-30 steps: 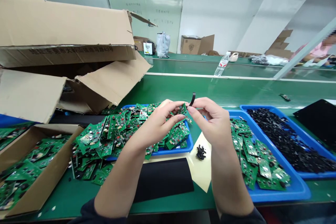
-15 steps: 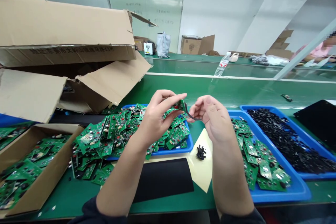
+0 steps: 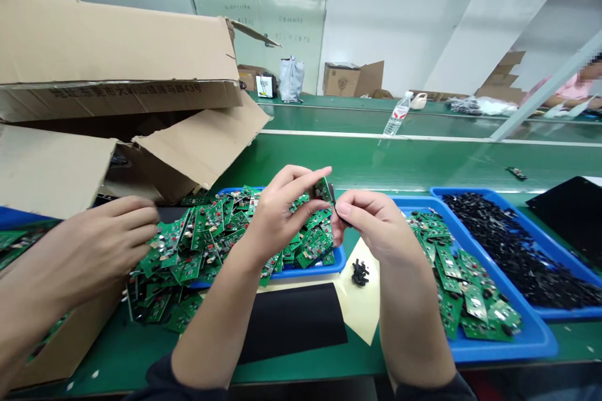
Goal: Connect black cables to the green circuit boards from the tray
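So, a small green circuit board [image 3: 322, 189] is being pinched between thumb and fingers of the left hand [image 3: 288, 208], up near the right end of a blue tray [image 3: 308, 273] on the desk [image 3: 357, 363]. At its edge, a black strip [image 3: 332, 194] is gripped by the mostly curled-up right hand [image 3: 371, 220]. What's held by a co-worker's hand [image 3: 110, 241], over at left, can't be told.
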{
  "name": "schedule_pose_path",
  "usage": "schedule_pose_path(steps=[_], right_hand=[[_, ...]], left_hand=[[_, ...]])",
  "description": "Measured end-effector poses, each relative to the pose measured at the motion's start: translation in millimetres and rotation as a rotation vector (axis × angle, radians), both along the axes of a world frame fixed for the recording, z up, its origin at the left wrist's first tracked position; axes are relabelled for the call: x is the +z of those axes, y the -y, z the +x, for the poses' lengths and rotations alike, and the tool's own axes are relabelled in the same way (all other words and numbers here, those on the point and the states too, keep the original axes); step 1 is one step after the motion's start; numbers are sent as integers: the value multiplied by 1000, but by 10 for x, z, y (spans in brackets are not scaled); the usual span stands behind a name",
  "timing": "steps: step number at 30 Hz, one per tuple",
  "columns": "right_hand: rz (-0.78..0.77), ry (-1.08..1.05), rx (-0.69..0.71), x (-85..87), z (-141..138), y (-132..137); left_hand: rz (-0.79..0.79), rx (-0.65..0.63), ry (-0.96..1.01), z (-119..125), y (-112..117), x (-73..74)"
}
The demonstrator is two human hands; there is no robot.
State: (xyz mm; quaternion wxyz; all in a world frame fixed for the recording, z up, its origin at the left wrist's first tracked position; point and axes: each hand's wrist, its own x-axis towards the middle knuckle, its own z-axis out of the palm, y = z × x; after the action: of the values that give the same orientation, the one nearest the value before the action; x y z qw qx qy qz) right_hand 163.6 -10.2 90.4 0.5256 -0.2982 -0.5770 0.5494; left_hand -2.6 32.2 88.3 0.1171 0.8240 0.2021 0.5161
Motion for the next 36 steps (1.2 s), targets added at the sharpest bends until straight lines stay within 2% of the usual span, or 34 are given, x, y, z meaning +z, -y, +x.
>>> schedule_pose_path(steps=[4, 12, 18, 22, 25, 31, 33, 36], right_hand=[[-20, -4, 16, -25, 10, -29], [25, 111, -48, 17, -17, -30], [152, 266, -301, 20, -39, -12], [305, 407, -474, 37, -46, 39], [430, 511, -588, 46, -51, 62], [621, 623, -750, 15, -83, 46], [640, 621, -777, 3, -90, 43], [604, 564, -802, -9, -74, 45]], left_hand=[[-166, -115, 39, 8, 23, -7], [-386, -232, 61, -5, 35, 7], [-467, -273, -6, -2, 51, 57], [-538, -352, -39, -16, 42, 93], [-651, -429, -18, -18, 31, 77], [-989, -652, 133, 5, 18, -35], [-1050, -716, 175, 12, 20, -46], [-1093, -731, 216, 9, 38, -27]])
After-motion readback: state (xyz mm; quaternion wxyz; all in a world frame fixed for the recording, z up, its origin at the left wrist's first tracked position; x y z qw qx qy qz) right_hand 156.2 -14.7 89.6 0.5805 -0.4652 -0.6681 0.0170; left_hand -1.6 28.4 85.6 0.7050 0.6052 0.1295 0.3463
